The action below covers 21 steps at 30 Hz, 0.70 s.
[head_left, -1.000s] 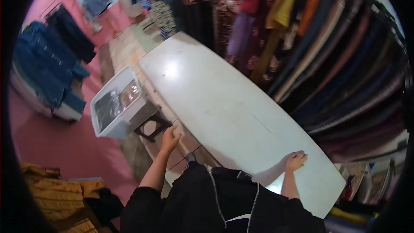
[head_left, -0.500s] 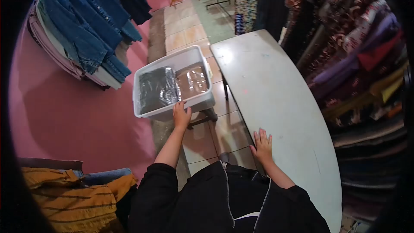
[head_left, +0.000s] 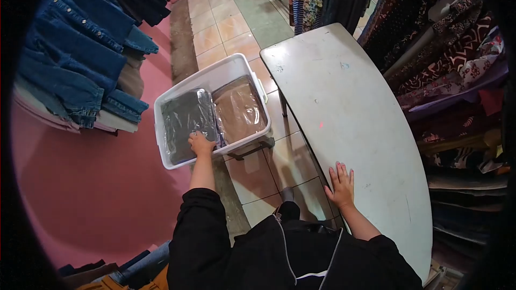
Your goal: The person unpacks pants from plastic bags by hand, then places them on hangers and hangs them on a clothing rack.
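A white plastic tub (head_left: 238, 64) holds a dark grey folded item in clear plastic (head_left: 185, 115) on its left side and a brown wrapped one (head_left: 239, 110) on its right. My left hand (head_left: 201, 144) reaches over the near rim, its fingers apart on the near part of the dark package. On the left edge of the white table (head_left: 365, 129) my right hand (head_left: 341, 187) lies flat with fingers spread, holding nothing.
Denim shirts (head_left: 88, 37) hang at the upper left against a pink wall (head_left: 97, 198). Patterned garments (head_left: 441, 64) hang along the right beyond the table. The tub rests on a dark stand (head_left: 250, 149) over the tiled floor. Folded clothes lie at the lower left.
My left hand has moved from the tub's near rim inward onto the dark package. My right hand stays on the table. The view has shifted, bringing the tub slightly closer.
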{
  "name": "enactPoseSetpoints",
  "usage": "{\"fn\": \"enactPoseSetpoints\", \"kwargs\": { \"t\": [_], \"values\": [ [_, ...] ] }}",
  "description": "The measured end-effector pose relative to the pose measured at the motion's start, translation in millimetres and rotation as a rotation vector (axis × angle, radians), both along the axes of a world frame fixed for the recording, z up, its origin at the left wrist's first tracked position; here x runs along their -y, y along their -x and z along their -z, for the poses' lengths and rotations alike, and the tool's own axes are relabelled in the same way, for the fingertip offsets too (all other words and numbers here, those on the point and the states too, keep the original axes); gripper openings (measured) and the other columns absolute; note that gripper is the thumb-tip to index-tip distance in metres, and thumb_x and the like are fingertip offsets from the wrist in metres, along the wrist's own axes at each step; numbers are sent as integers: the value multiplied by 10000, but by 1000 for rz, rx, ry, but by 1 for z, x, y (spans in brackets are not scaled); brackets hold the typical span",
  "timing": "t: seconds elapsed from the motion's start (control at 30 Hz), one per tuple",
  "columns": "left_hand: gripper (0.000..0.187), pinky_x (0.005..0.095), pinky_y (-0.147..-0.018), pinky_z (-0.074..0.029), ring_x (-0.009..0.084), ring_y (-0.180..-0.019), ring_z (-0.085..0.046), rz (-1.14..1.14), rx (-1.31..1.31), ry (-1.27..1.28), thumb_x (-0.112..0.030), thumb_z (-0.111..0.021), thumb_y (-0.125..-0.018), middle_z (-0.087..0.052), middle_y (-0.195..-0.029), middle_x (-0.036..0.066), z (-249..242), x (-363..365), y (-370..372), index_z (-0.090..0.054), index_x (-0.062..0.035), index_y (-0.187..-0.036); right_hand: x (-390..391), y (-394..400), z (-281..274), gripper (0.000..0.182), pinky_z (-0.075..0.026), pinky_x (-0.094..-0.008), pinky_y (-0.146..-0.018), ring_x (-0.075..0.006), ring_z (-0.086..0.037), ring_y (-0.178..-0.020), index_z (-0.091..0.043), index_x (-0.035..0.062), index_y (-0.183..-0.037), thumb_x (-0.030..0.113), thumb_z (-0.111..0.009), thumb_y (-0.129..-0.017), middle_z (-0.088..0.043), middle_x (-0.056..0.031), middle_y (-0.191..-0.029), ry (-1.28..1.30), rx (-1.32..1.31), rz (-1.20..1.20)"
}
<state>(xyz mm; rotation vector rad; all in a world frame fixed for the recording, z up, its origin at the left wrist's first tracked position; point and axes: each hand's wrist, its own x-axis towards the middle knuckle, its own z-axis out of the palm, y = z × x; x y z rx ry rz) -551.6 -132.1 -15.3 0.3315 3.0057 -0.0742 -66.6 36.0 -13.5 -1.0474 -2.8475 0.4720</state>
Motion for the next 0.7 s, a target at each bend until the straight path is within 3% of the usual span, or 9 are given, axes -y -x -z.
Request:
{"fn": "enactPoseSetpoints", "kwargs": {
  "t": [0.07,0.1,0.17,0.27,0.4,0.47,0.53,0.63,0.7],
  "values": [
    [565,426,-890,-486,365,-1099,-494,19,15,60,-260,-785,-638,-482,-1196,169,12,4,18,-545,-43,-1101,0,0,0,730,-133,-549,-1108,-301,-246,-1380,-350,170,-1408,340,-643,-761,-259,-123,-1495,-2,-3,-3],
    [405,443,-856,-494,365,-1043,-539,69,-41,38,-162,-704,-697,-533,-1126,179,19,10,24,-562,-45,-1058,-1,0,0,730,-136,-549,-1106,-302,-251,-1378,-350,171,-1408,342,-643,-762,-261,-122,-1494,-1,-5,-2],
    [357,450,-841,-490,375,-1003,-570,82,-47,-37,-139,-668,-699,-573,-1055,197,38,27,44,-574,-45,-1030,-1,0,0,730,-141,-551,-1105,-301,-254,-1376,-350,174,-1408,346,-644,-762,-263,-121,-1493,0,-12,-3],
    [296,480,-819,-475,386,-939,-600,74,-140,-129,-118,-597,-711,-616,-965,201,15,27,45,-591,-43,-997,-1,-3,1,731,-143,-550,-1105,-296,-247,-1379,-350,176,-1407,353,-645,-762,-263,-118,-1493,7,-18,2],
    [324,486,-819,-466,400,-915,-600,83,-316,-331,-162,-566,-700,-620,-976,195,-65,16,49,-605,-29,-993,-1,-4,-3,724,-141,-538,-1113,-282,-240,-1383,-352,174,-1405,356,-642,-767,-259,-115,-1494,23,-21,3],
    [391,473,-805,-463,392,-928,-594,222,-363,-440,-190,-547,-697,-623,-1006,199,-107,15,52,-611,-16,-1041,0,-6,-4,712,-138,-533,-1118,-277,-241,-1383,-360,169,-1398,347,-642,-769,-263,-115,-1490,26,-39,-1],
    [349,424,-759,-467,360,-838,-599,332,-403,-584,-155,-538,-688,-622,-917,193,-150,5,34,-612,13,-984,2,-9,-5,695,-133,-531,-1122,-275,-247,-1380,-376,161,-1386,331,-645,-768,-276,-116,-1483,25,-80,0],
    [278,363,-693,-447,315,-732,-565,590,-208,-826,-105,-536,-678,-585,-804,172,-215,-18,-44,-594,35,-911,-3,-21,-1,589,-214,-481,-1110,-297,-315,-1341,-476,123,-1307,292,-649,-769,-364,-131,-1429,54,-236,-33],
    [248,332,-652,-419,277,-696,-526,795,-35,-800,-50,-562,-641,-537,-747,152,-244,-35,-107,-588,24,-877,-6,-40,5,504,-279,-443,-1080,-319,-379,-1288,-533,88,-1233,270,-648,-777,-450,-149,-1348,260,-417,48]
  ]
}}
